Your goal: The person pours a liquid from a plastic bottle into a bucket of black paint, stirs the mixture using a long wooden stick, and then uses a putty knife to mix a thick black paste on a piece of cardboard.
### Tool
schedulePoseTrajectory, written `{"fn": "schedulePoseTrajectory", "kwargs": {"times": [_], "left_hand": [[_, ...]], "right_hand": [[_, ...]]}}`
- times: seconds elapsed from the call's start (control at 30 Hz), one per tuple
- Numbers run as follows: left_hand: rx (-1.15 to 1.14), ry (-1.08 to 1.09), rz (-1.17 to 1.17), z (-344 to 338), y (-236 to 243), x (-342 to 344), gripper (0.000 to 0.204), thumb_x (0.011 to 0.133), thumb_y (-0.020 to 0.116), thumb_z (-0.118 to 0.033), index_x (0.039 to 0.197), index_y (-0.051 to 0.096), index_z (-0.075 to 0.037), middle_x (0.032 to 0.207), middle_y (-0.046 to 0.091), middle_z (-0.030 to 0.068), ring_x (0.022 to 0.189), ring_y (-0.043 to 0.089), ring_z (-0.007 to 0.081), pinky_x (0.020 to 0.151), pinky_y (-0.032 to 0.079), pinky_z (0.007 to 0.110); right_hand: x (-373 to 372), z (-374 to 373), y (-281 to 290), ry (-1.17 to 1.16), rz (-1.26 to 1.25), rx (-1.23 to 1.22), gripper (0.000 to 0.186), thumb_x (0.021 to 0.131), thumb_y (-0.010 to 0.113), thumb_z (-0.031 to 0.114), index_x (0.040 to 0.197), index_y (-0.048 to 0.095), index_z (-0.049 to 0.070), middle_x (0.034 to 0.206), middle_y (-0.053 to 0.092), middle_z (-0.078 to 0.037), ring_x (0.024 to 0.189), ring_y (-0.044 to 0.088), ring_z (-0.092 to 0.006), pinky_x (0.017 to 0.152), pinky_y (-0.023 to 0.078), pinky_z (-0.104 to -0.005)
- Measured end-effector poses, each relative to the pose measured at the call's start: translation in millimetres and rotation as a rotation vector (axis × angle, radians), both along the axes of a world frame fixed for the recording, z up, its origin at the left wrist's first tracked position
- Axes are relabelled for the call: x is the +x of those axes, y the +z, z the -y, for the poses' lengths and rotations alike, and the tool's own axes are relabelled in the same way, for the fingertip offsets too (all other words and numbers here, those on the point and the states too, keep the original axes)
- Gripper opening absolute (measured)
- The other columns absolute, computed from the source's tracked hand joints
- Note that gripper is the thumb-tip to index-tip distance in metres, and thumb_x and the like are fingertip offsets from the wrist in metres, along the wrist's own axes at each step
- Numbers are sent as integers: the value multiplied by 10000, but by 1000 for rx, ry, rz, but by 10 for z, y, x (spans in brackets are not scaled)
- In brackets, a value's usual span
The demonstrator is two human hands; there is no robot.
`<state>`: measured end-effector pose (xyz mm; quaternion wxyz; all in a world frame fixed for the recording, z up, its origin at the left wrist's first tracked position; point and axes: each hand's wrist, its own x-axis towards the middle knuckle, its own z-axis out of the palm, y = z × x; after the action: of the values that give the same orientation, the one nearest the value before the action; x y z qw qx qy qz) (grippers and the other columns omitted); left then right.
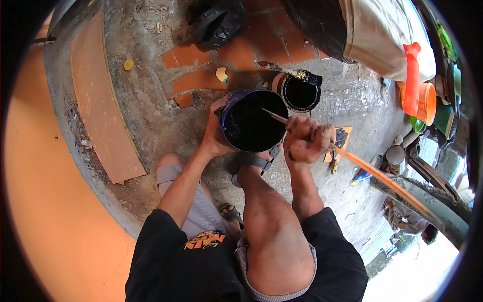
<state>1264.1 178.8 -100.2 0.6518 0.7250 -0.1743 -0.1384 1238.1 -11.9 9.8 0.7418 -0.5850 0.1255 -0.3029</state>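
Observation:
My left hand is wrapped round the left side of a large can with black liquid inside, its mouth tilted up toward me. In my right hand is a long wooden stick, gripped near its thin end. That tip reaches over the mouth of the can; whether it touches the liquid I cannot tell. Just beyond the can stands a smaller can, also dark inside. Across its rim lies a paintbrush with black-coated bristles.
A long brown board lies on the left beside an orange wall. Orange tiles and a black plastic bag are at the far side. A black-smeared scraper and an orange pot lie right. Another person is farther off.

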Motion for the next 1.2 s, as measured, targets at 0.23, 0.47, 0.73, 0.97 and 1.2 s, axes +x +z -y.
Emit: {"fn": "schedulePoseTrajectory", "kwargs": {"times": [0.23, 0.47, 0.73, 0.97, 1.2], "left_hand": [[6, 1, 54, -37, 14, 13, 1227, 403, 988, -280, 1391, 289, -79, 1392, 376, 146, 1334, 377, 309, 1122, 304, 429], [111, 0, 99, -37, 126, 22, 1204, 445, 973, -235, 1397, 259, -47, 1384, 379, 139, 1298, 405, 274, 1098, 319, 411], [-50, 4, -27, 75, 127, -10, 1215, 439, 980, -238, 1387, 242, -53, 1398, 363, 155, 1322, 390, 278, 1128, 299, 412], [261, -19, 179, 39, 183, 11, 1256, 415, 975, -278, 1406, 237, -55, 1380, 363, 154, 1320, 376, 303, 1133, 287, 417], [-25, 4, 20, 15, 72, 25, 1238, 425, 975, -289, 1410, 259, -64, 1390, 371, 147, 1327, 374, 314, 1134, 281, 426]], "right_hand": [[-267, 174, 41, 35, 9, 136, 303, 992, 402, 321, 745, 302, 176, 505, 264, 1, 418, 284, -160, 435, 360, -369], [-196, -301, -148, 52, 33, -109, 284, 993, 401, 309, 764, 320, 162, 536, 292, -26, 449, 310, -167, 483, 389, -386], [-13, -31, -194, 61, 207, 34, 346, 976, 436, 349, 723, 319, 145, 561, 282, -11, 477, 343, -172, 530, 394, -380], [-1, -288, -121, 221, 213, 34, 422, 980, 459, 312, 632, 305, 130, 481, 317, -31, 423, 344, -181, 466, 396, -372], [89, 95, 41, -13, 53, -62, 316, 968, 467, 283, 729, 307, 153, 515, 271, 5, 446, 292, -143, 474, 358, -370]]}}
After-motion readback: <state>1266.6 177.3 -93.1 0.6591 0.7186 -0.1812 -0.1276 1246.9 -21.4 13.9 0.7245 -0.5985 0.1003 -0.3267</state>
